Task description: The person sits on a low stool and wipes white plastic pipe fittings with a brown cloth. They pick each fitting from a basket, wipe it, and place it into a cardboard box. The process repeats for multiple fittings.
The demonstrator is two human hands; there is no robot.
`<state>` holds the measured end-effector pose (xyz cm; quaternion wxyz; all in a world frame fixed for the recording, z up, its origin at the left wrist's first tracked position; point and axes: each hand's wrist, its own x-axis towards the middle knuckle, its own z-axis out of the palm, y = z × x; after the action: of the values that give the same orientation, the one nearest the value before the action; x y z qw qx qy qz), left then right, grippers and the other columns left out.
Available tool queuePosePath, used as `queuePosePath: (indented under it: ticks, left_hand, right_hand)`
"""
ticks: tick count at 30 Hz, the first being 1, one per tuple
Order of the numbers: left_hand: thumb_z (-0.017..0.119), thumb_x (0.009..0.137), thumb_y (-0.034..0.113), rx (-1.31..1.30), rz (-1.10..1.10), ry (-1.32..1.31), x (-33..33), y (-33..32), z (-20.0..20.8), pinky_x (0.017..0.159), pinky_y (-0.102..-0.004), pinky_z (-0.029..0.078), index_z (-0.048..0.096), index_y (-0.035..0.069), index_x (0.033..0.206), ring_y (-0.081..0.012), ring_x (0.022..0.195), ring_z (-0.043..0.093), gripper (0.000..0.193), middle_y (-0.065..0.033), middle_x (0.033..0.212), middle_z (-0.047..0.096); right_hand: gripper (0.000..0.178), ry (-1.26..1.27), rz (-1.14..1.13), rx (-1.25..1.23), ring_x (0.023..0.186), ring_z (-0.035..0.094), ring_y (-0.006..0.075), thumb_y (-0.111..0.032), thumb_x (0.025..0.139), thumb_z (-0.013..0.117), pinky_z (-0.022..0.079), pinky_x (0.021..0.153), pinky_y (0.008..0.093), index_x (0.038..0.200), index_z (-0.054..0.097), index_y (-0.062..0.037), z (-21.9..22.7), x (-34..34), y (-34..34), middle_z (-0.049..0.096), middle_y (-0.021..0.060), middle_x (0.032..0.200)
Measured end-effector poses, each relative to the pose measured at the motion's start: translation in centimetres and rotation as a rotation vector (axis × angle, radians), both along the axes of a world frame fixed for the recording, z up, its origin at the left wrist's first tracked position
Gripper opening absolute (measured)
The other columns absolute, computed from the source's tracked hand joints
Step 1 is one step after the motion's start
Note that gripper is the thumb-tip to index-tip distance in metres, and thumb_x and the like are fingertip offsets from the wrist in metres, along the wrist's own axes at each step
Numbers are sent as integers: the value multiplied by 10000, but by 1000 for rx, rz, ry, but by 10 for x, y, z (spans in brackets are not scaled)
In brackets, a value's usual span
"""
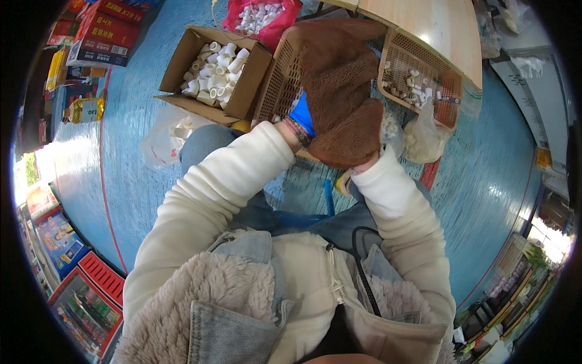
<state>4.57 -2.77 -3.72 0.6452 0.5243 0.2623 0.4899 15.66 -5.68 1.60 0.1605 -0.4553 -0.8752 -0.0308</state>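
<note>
A brown fleecy cloth [342, 85] drapes over both of my hands and part of a tan plastic basket [282, 76]. Blue material shows on my left hand [301, 115], with a beaded bracelet at the wrist; the fingers are hidden beneath the cloth. Of my right hand [365, 165], only a strip by the white cuff is visible at the cloth's lower right edge, so its fingers are hidden too. Whether either hand grips anything under the cloth does not show. A few small white pieces lie in the basket beside my left wrist.
Left of the basket stands a cardboard box [257, 76] of white pipe fittings; behind it is a pink bag [291, 15] of small white pieces. A second tan basket [448, 91] sits right, under a wooden table [424, 24]. Plastic bags [424, 136] lie near it.
</note>
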Motion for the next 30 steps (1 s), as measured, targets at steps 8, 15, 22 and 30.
queuePosePath:
  ticks: [8,15,22,30]
  left_hand:
    - [392,960,317,-381,295,198,18,-16,0,941,-284,385,432,-4,1276,-178,1080,492,451,-122,1193,524]
    - [398,940,429,-497,134,-96,-1,2,14,719,-257,470,554,24,1109,-138,795,575,466,-75,926,613]
    - [434,934,363,-279,252,74,-22,19,11,614,-277,502,531,26,1069,-199,701,619,376,-117,836,629]
    - [712,706,403,419,300,1074,-20,7,38,651,-360,486,556,53,962,-278,798,591,461,-118,893,589]
  right_hand:
    - [506,87,-92,-180,977,531,246,-270,669,694,414,798,370,1112,530,-87,-21,45,42,552,104,1096]
    - [676,584,-266,-497,1030,516,245,-315,548,795,404,896,373,1117,510,-87,-6,66,62,543,111,1089]
    - [484,467,33,-207,864,578,226,-79,643,698,493,710,302,1084,501,-105,17,38,62,567,54,948]
    - [468,366,-14,-200,789,610,269,-103,556,745,498,687,321,989,569,-94,4,48,48,621,93,934]
